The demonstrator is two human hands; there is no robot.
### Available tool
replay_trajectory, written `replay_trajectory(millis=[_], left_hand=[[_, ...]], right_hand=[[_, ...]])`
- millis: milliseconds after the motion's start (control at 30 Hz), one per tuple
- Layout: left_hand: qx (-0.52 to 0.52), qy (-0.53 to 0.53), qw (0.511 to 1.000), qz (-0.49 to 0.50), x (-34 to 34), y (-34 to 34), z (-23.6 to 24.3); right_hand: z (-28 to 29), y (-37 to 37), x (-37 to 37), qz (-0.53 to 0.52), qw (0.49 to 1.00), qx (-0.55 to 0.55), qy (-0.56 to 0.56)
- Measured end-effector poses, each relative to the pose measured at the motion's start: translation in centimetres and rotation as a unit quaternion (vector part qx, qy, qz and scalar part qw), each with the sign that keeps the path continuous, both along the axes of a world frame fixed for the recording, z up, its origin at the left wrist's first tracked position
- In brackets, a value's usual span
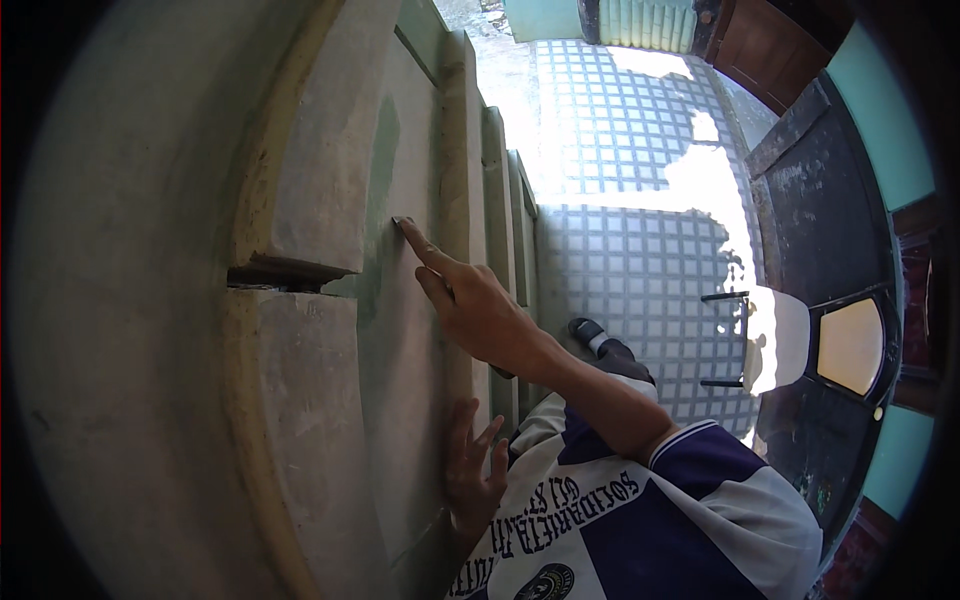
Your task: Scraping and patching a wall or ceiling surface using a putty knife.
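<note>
My right hand point(485, 312) reaches across to a flat recessed panel point(405, 330). Its index finger is stretched along a thin, flat-bladed scraper point(398, 222), whose tip touches the panel. Most of the tool is hidden in the closed hand; a dark end shows under the wrist. A darker green damp-looking strip point(380, 190) runs along the panel beside the blade. Lower down, my left hand point(474, 475) is open, fingers apart, resting against the panel's near edge. It appears to hold nothing.
Thick raised blocks point(310, 150) border the panel, with a dark gap point(285, 280) between them. Stepped ledges point(462, 150) rise on its near side. Beyond lie a sunlit tiled floor point(620, 250), a chair point(780, 340) and a dark panel point(830, 200). My sandalled foot point(588, 332) stands below.
</note>
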State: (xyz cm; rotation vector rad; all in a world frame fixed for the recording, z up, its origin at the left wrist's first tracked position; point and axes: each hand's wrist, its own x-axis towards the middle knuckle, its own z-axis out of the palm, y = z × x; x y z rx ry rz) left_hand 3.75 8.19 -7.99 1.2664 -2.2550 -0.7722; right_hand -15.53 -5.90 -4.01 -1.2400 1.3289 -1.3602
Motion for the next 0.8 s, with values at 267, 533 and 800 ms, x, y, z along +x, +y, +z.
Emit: replay_trajectory(millis=[267, 533, 800], left_hand=[[-0.003, -0.011, 1.000, -0.003, 0.2, 0.1, -0.3], [-0.002, 0.001, 1.000, 0.007, 0.2, 0.2, -0.1], [-0.030, -0.030, 0.999, -0.004, 0.2, 0.3, -0.9]], right_hand=[[1.2, 0.3, -0.9, 0.018, 0.999, 0.033, 0.015], [1.3, 1.6, -1.1, 0.062, 0.995, 0.079, 0.017], [-0.1, 4.5, 1.1, 0.050, 0.999, -0.004, -0.014]])
